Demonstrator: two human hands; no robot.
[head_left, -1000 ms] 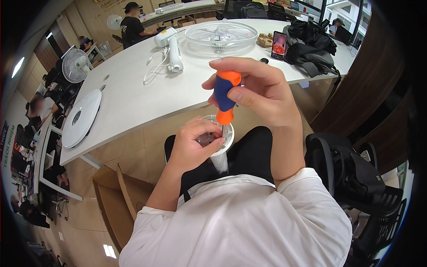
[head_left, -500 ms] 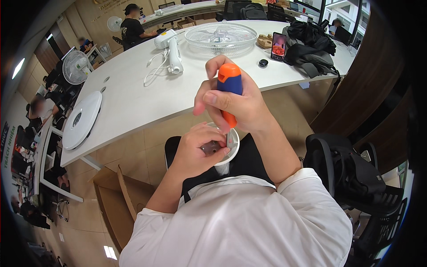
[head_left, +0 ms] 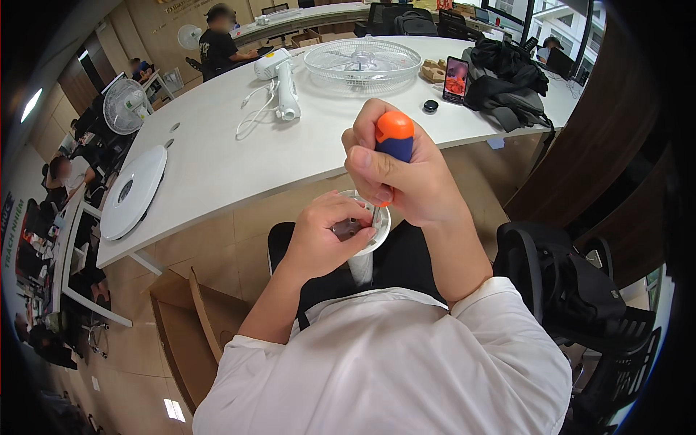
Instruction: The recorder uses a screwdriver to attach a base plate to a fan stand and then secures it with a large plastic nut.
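My right hand [head_left: 402, 170] is wrapped round the orange and blue handle of a screwdriver [head_left: 396, 138], thumb along its side. The thin shaft runs down into the rim of a white round part [head_left: 383, 230], which looks like a piece of a fan stand, set upright between my thighs. A white tubular section shows below its rim. Curled over the left side of that part, my left hand [head_left: 326, 235] grips it, with fingers reaching inside around a greyish piece [head_left: 346, 228]. The screwdriver's tip and whatever it touches are hidden.
On the white table [head_left: 210, 159] lie a white fan body with its cord [head_left: 287, 90], a fan cage [head_left: 362, 61], a round white base [head_left: 135, 192], a phone [head_left: 455, 80] and a dark bag [head_left: 507, 80]. An open cardboard box [head_left: 185, 326] is at floor level left; a black chair [head_left: 558, 283] stands right.
My right hand has shifted slightly right with the screwdriver, and its fingers have closed more tightly round the handle. The left hand stays at the white round part.
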